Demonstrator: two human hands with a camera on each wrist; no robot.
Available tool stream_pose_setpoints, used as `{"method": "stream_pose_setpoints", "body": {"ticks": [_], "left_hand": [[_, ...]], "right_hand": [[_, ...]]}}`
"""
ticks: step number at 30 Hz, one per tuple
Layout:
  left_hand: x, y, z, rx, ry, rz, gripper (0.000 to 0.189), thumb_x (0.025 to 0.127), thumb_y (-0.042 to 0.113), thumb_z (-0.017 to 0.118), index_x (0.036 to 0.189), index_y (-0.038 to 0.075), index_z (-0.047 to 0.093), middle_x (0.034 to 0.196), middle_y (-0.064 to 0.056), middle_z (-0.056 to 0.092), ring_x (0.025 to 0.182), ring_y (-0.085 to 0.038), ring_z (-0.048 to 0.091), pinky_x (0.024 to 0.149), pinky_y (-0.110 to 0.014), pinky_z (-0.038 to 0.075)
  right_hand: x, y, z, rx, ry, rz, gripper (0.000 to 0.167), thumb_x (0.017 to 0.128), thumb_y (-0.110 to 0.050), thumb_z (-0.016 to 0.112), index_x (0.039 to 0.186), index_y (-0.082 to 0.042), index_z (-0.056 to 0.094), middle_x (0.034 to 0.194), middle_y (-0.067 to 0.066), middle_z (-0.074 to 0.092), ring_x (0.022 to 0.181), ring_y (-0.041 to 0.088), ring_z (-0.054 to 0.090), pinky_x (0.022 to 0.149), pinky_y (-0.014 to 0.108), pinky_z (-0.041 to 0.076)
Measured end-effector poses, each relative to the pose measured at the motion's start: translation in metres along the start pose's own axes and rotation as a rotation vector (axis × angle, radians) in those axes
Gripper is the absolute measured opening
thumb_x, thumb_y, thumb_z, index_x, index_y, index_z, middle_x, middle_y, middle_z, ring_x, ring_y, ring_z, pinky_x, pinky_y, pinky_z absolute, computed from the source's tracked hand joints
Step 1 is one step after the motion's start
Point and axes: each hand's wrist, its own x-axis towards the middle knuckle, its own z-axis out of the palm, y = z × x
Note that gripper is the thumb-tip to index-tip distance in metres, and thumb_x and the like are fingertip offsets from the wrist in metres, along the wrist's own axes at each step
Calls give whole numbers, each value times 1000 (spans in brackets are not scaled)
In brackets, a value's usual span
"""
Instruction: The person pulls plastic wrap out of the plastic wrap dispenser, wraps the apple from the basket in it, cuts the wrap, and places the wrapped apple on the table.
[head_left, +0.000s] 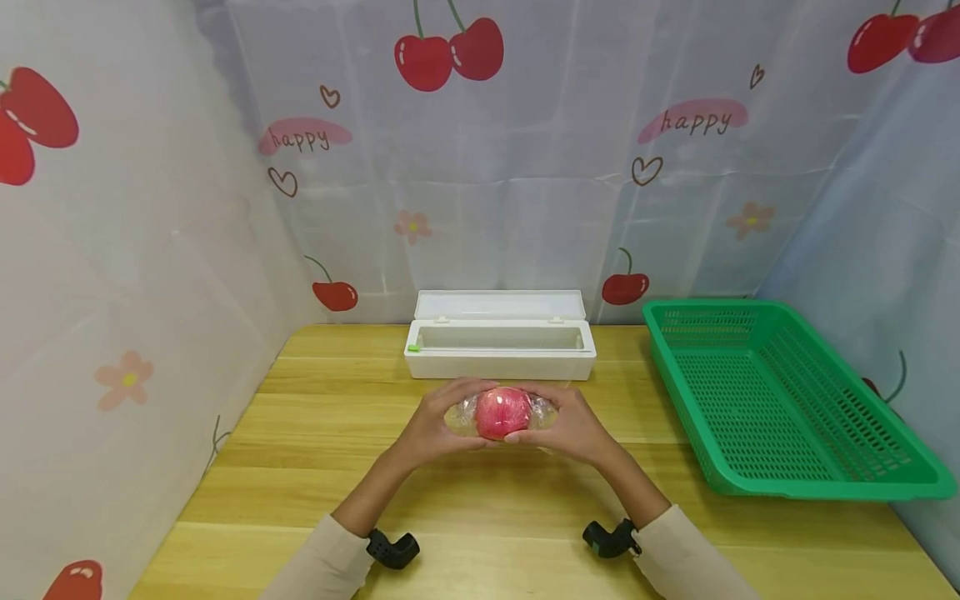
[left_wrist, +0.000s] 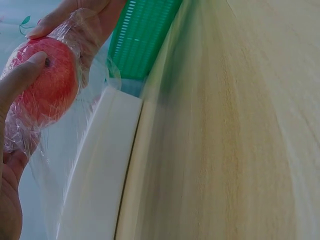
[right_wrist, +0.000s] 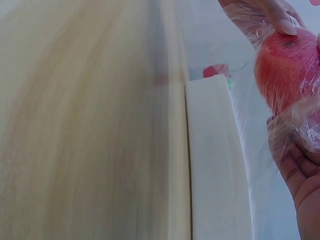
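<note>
A red apple (head_left: 502, 412) with clear cling film (head_left: 542, 411) around it is held between both hands over the wooden table. My left hand (head_left: 433, 423) grips its left side, thumb and fingers curved about it. From the right, my right hand (head_left: 576, 425) grips it the same way. In the left wrist view a thumb presses the apple (left_wrist: 60, 92) beside its dimpled end. Film bunches at both sides of the apple, and in the right wrist view a thin sheet of it hangs down past the apple (right_wrist: 282, 75).
Behind the hands stands a long white box (head_left: 501, 367), its lid (head_left: 500, 305) raised at the back. A green plastic basket (head_left: 832, 487) is on the right of the wooden table (head_left: 300, 467). Cherry-printed curtains (head_left: 517, 225) enclose the back and sides.
</note>
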Motion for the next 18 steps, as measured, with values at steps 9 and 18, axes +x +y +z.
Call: {"method": "stream_pose_setpoints", "body": {"ticks": [9, 18], "left_hand": [[-1, -1, -2, -12, 10, 4, 79, 68, 19, 97, 138, 13, 63, 132, -4, 67, 122, -23, 62, 100, -41, 54], [-2, -3, -2, -30, 15, -28, 78, 68, 23, 97, 138, 13, 63, 133, -4, 67, 122, -23, 63, 97, -39, 56]], "right_hand": [[0, -1, 1, 0, -37, -11, 65, 73, -42, 92, 132, -28, 67, 122, -11, 71, 112, 12, 66, 92, 36, 56], [-1, -3, 1, -12, -15, -51, 71, 73, -38, 93, 137, -25, 65, 130, -3, 68, 117, 21, 65, 94, 42, 57]]}}
